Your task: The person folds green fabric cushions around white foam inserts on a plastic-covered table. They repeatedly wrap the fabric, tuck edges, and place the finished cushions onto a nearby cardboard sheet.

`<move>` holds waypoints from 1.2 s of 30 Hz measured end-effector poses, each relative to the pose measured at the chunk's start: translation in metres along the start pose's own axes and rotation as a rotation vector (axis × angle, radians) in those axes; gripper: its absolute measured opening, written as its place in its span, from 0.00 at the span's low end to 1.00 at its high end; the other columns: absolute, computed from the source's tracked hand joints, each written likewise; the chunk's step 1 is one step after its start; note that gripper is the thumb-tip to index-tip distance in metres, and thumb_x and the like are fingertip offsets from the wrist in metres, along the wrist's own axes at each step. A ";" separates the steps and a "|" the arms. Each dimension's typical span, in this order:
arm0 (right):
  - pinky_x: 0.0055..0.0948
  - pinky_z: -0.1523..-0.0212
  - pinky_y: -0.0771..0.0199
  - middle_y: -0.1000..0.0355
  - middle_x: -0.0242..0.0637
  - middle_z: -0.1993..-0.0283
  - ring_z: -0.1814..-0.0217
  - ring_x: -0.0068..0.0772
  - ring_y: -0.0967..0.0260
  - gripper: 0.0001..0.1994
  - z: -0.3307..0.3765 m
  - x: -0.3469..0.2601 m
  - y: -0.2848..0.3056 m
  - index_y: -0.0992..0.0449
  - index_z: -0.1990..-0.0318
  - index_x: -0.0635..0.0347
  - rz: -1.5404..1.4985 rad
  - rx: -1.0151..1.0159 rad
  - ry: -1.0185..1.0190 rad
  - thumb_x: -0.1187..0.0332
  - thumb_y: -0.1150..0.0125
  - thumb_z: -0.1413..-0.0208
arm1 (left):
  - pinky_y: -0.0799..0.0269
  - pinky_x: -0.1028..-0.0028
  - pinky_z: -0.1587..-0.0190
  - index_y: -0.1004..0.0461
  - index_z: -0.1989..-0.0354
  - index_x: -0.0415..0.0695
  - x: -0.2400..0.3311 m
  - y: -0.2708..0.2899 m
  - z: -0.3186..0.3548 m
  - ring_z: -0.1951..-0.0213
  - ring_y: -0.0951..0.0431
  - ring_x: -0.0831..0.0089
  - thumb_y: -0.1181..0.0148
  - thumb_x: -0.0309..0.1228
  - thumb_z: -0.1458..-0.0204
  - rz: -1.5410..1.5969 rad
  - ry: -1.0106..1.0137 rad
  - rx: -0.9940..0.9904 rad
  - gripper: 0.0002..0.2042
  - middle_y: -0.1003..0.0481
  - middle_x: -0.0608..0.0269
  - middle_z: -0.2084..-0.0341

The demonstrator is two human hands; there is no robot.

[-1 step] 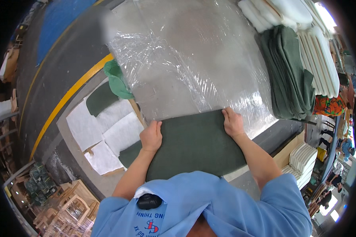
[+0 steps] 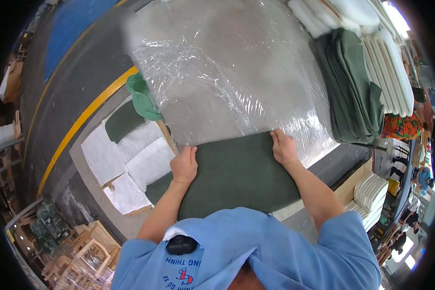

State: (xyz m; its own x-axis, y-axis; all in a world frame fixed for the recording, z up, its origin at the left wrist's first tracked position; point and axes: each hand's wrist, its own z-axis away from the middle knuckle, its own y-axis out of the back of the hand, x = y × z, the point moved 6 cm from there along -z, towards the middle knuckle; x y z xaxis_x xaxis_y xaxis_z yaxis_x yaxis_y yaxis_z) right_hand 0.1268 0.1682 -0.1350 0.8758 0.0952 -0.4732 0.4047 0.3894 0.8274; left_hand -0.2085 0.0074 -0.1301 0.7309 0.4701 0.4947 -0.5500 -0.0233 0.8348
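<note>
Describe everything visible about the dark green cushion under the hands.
The dark green cushion is a flat, roughly square pad covered in matte, felt-like fabric, with rounded far corners. It lies flat at the near edge of the plastic-wrapped table, its near side hidden by the person's blue shirt. The left hand grips its far left corner and the right hand its far right corner.

Plastic-wrapped table (image 2: pixel 217 87) with green cushion (image 2: pixel 237 174) and stacked covers (image 2: pixel 353 87)

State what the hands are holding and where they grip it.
Both hold a dark green cushion: the left hand at its far left corner, the right hand at its far right corner.
</note>
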 end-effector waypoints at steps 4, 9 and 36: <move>0.54 0.56 0.22 0.19 0.53 0.61 0.56 0.61 0.21 0.12 -0.019 -0.010 0.013 0.20 0.53 0.54 0.018 -0.014 0.012 0.57 0.43 0.29 | 0.27 0.46 0.64 0.25 0.63 0.45 0.006 0.005 -0.015 0.66 0.19 0.40 0.42 0.43 0.32 -0.005 -0.057 0.003 0.14 0.21 0.44 0.73; 0.39 0.48 0.22 0.16 0.43 0.56 0.51 0.42 0.19 0.16 0.024 0.005 0.067 0.16 0.48 0.56 -0.377 -0.089 -0.159 0.57 0.43 0.29 | 0.26 0.58 0.44 0.19 0.48 0.44 0.002 0.056 0.017 0.48 0.20 0.49 0.41 0.37 0.33 0.148 -0.211 0.009 0.13 0.18 0.47 0.54; 0.34 0.53 0.23 0.20 0.42 0.68 0.63 0.35 0.23 0.38 0.090 0.053 0.034 0.22 0.70 0.64 -1.382 0.458 -0.059 0.35 0.58 0.26 | 0.20 0.60 0.52 0.21 0.45 0.45 0.095 0.123 0.092 0.55 0.16 0.52 0.19 0.50 0.59 -0.007 -0.590 0.004 0.34 0.17 0.52 0.56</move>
State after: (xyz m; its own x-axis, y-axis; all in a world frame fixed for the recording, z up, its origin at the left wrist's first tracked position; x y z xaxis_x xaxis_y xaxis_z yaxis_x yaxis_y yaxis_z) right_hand 0.2105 0.1040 -0.1048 -0.2686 -0.1465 -0.9520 0.9530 -0.1841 -0.2406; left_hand -0.1697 -0.0317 0.0413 0.8361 -0.1000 0.5395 -0.5441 -0.0255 0.8386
